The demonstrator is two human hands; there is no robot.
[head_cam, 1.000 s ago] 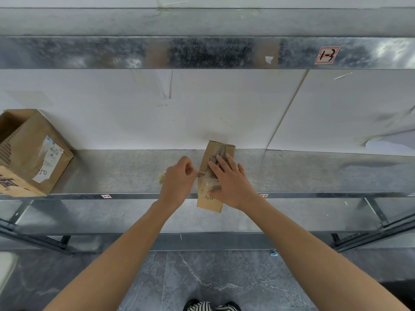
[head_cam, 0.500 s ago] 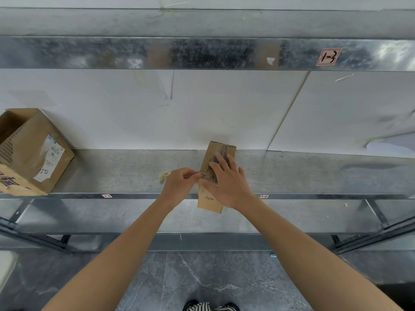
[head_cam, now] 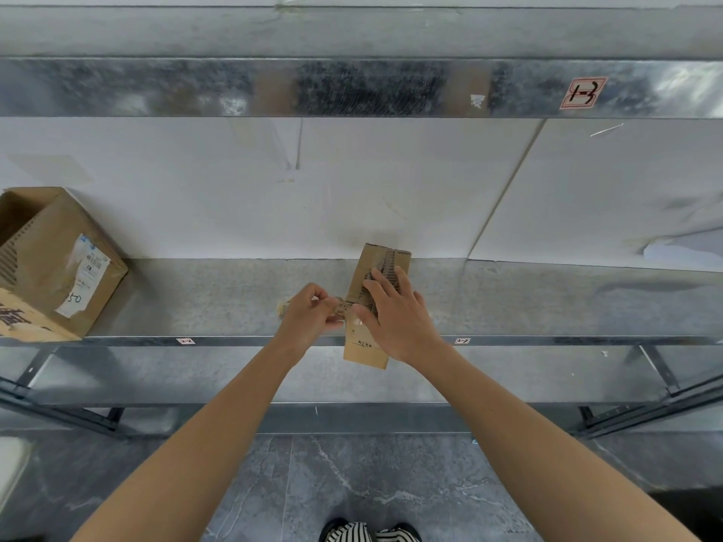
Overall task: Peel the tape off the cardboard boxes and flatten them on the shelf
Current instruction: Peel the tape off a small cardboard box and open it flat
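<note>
Since a second ago the left hand has gone from a loose fist to pinching a tape strip, apparently partly peeled, at the left edge of the small cardboard box. The right hand presses flat on it, fingers spread. It lies on the metal shelf, overhanging the front edge. Farther left stands an open cardboard box.

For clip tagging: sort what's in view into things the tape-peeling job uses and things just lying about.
In use: small narrow brown cardboard box, pressed by right hand; brownish tape strip, pinched by left hand; grey metal shelf; large open brown cardboard box with white label.
Lying about: red-bordered label on upper beam; striped shoes.
</note>
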